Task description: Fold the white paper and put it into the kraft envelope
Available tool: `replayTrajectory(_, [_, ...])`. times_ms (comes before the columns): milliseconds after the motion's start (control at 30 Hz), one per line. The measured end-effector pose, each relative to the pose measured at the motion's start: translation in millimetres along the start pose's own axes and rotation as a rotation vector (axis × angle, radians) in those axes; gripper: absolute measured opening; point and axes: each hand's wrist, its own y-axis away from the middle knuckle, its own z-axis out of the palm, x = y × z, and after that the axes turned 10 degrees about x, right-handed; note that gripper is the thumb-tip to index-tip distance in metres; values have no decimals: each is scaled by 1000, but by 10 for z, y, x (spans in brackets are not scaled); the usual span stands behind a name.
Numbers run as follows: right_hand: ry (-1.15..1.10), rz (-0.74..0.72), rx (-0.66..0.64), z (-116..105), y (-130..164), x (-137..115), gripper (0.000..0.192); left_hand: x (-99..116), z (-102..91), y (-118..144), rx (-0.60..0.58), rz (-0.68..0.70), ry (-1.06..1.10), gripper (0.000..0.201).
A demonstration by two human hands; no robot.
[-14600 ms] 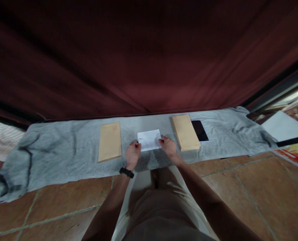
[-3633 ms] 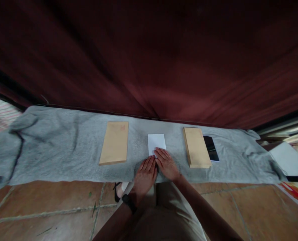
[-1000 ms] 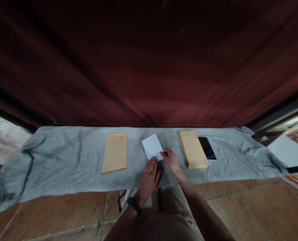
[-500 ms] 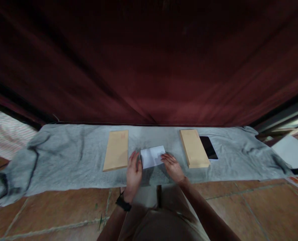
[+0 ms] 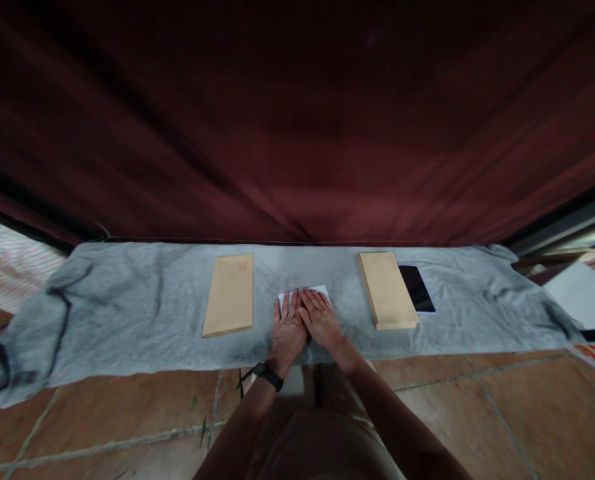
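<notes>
Both hands lie palm down, side by side, on a white folded paper [image 5: 322, 290] at the middle of a grey cloth [image 5: 127, 320] spread on a tiled floor [image 5: 477, 413]. The left hand [image 5: 287, 328] and right hand [image 5: 320, 320] have their fingers [image 5: 285, 305] stretched flat and close together, pressing on the sheet and grasping nothing. The paper is almost wholly covered; only its far edge and corners show past the fingertips. A tan envelope [image 5: 229, 295] lies to the left, apart from the hands. A stack of tan envelopes [image 5: 387, 289] lies to the right, with a dark phone [image 5: 416, 288] just beside it. A black wristband [image 5: 267, 375] circles the left wrist.
</notes>
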Motion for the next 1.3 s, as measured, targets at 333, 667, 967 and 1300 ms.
replayTrajectory(333, [140, 38, 36, -75, 265, 245, 54, -40, -79, 127, 97, -59, 19, 60])
replayTrajectory(667, [206, 66, 56, -175, 440, 360, 56, -153, -169, 245, 93, -95, -17, 67])
replayTrajectory(967, [223, 74, 59, -163, 454, 372, 56, 241, -125, 213, -8, 4, 43, 63])
replayTrajectory(1300, [208, 44, 95, -155, 473, 407, 57, -233, -375, 456, 106, -49, 77, 57])
